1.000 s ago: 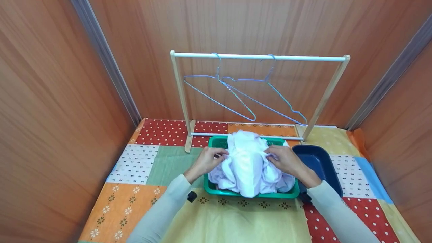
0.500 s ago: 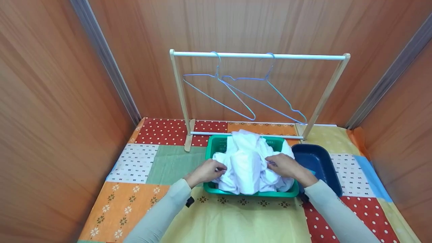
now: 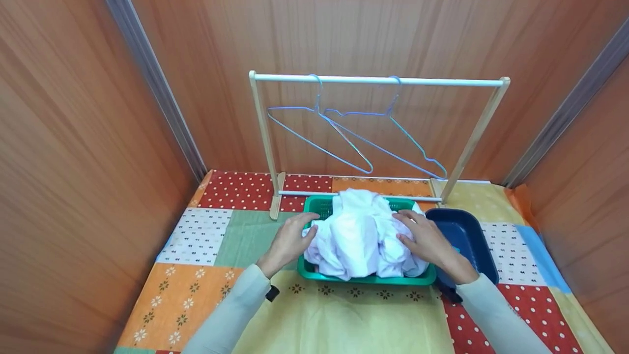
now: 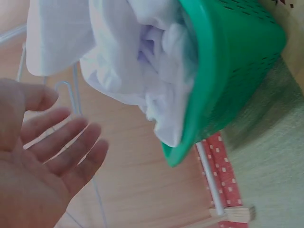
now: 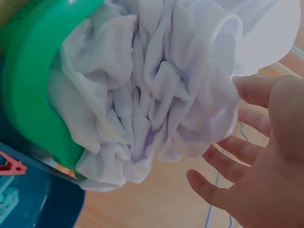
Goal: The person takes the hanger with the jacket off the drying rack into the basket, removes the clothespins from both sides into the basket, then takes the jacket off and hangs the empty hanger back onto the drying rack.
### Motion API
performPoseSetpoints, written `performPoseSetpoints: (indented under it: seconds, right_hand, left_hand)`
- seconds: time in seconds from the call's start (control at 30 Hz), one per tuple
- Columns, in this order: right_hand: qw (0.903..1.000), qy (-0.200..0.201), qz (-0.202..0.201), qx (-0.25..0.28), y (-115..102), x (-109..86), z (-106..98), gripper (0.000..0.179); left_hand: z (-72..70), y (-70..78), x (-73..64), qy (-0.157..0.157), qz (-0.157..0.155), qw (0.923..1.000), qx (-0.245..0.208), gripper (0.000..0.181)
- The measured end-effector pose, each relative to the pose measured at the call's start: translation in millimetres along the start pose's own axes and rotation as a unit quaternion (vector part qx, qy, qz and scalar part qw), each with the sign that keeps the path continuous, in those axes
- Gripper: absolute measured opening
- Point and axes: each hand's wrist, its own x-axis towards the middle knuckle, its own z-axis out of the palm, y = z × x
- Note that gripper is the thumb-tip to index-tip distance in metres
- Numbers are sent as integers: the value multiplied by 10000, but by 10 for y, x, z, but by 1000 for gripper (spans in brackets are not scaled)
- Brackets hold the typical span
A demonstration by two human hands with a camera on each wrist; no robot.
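A heap of white cloth fills the green basket and rises above its rim. My left hand is spread at the basket's left side, its palm towards the heap. In the left wrist view that hand's fingers are loosely extended and hold nothing, apart from the cloth. My right hand is at the heap's right side with fingers parted. The right wrist view has its fingertips right at the edge of the cloth folds, gripping nothing.
Behind the basket stands a rack with a white rail. Two blue wire hangers hang from it. A dark blue tub stands right of the basket; a red clothespin and turquoise ones show inside it. A patchwork cloth covers the table.
Both hands have gone from pinching the cloth to spread fingers. The left hand has moved up and out from the heap. The heap's top has slumped slightly.
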Motion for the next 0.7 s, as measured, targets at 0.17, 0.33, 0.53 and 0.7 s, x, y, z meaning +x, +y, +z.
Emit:
performPoseSetpoints:
  seconds: [0.17, 0.33, 0.53, 0.7]
  right_hand:
    - [9996, 164, -98, -197, -45, -113, 26, 55]
    - [9983, 112, -405, -392, -50, -127, 100, 55]
    - [9983, -169, -417, -379, -16, -126, 179, 54]
    - [9975, -556, -422, -70, -23, -151, 252, 50]
  left_hand:
    - [13, 372, -146, 29, 1472, 9834, 1063, 48]
    - [181, 566, -213, -847, 2624, 9432, 1852, 51]
    - [284, 449, -184, -1188, 2109, 9490, 2022, 49]
    - [281, 360, -182, -1487, 1867, 9530, 1867, 51]
